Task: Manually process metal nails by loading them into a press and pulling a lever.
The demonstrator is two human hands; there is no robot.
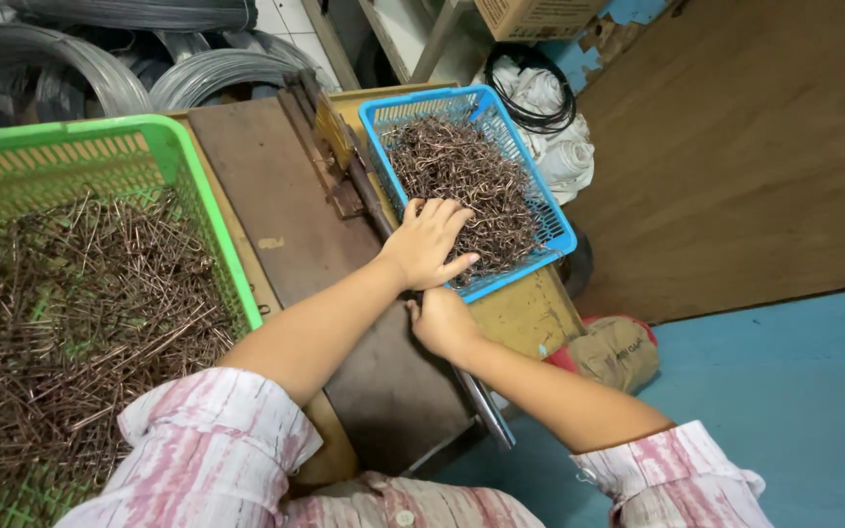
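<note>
Left hand (429,244) reaches into the blue basket (550,210), palm down, fingers spread flat on the pile of bent brown wire pieces (462,181); it presses on them, nothing clamped between fingers as far as can be seen. Right hand (442,323) sits just below the left, at the near edge of the basket, against the dark metal bar (486,411) that runs along the bench; fingers curled under, cannot tell if they hold anything. The blue basket rests tilted on the yellowish bench top (525,318), to the right of a dark brown board (276,186). On the left, a green basket (183,161) full of straight brown wire rods (80,313). Grey wire coils (100,59) behind. White cloth with black cable (545,103) beyond the blue basket. Tan bag (618,352) on the blue floor (794,391).
</note>
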